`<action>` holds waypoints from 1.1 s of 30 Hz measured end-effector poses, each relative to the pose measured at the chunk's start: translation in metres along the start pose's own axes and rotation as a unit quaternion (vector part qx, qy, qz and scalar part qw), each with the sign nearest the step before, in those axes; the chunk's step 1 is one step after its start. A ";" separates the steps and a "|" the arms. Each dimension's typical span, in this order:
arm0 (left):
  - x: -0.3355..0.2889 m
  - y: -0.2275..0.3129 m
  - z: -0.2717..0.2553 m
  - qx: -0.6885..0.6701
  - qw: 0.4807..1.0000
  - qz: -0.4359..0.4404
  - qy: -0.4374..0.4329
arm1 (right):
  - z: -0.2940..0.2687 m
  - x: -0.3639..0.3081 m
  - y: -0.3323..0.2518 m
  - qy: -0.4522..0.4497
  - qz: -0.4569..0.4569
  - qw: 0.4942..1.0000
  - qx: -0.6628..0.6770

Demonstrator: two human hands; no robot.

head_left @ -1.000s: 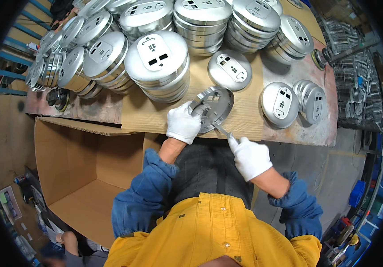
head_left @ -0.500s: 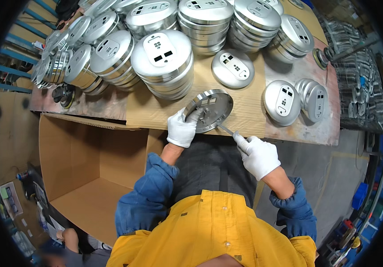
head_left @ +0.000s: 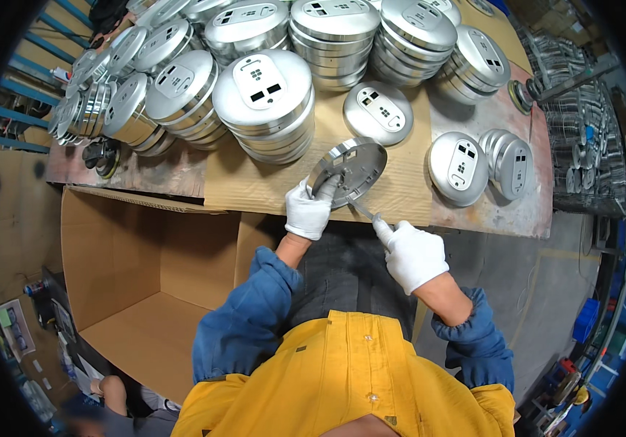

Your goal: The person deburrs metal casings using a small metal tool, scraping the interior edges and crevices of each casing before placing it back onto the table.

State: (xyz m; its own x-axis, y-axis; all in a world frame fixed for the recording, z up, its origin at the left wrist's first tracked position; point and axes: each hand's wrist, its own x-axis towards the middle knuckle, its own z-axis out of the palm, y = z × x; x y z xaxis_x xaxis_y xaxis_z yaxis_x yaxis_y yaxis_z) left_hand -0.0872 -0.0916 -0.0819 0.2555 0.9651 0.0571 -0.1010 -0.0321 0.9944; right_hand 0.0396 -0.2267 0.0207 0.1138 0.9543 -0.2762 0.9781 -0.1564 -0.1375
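Note:
My left hand (head_left: 308,210), in a white glove, grips a round metal cover (head_left: 362,173) by its near left rim, thumb inside. The cover is tilted up above the table's front edge, its hollow inner side with small posts and cut-outs facing me. My right hand (head_left: 415,253), gloved too, is closed around the handle of a thin flat metal file (head_left: 360,209). The tip of that tool meets the cover's lower rim. Just beyond lies a single silver cover (head_left: 378,113), face up on the cardboard.
Tall stacks of silver covers (head_left: 263,87) fill the table's far side. More covers (head_left: 460,169) sit at the right on the worn red tabletop (head_left: 539,146). Below the table's left front stands an open cardboard box (head_left: 113,255). Another person's arm (head_left: 114,397) shows at the lower left.
The cover and my left hand have shifted slightly right, and the cover has turned more upright. My right hand has moved a little left and down, still holding the file.

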 end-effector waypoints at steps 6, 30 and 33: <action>0.015 0.025 -0.031 0.093 0.994 -0.023 -0.046 | 0.004 0.000 -0.002 -0.017 -0.019 0.999 -0.024; -0.003 0.008 -0.010 0.185 0.975 0.117 0.033 | -0.011 0.006 -0.008 0.006 -0.007 1.000 -0.014; -0.006 0.007 -0.011 0.196 0.971 0.126 0.045 | -0.012 0.009 -0.009 0.010 -0.024 0.999 -0.025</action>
State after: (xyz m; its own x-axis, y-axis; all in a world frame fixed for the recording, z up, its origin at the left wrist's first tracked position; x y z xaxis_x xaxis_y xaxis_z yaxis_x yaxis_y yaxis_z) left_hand -0.0999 -0.0944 -0.0759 0.1824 0.9323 0.3124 0.2293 -0.3493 0.9085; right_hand 0.0340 -0.2133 0.0305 0.0693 0.9654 -0.2513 0.9899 -0.0978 -0.1029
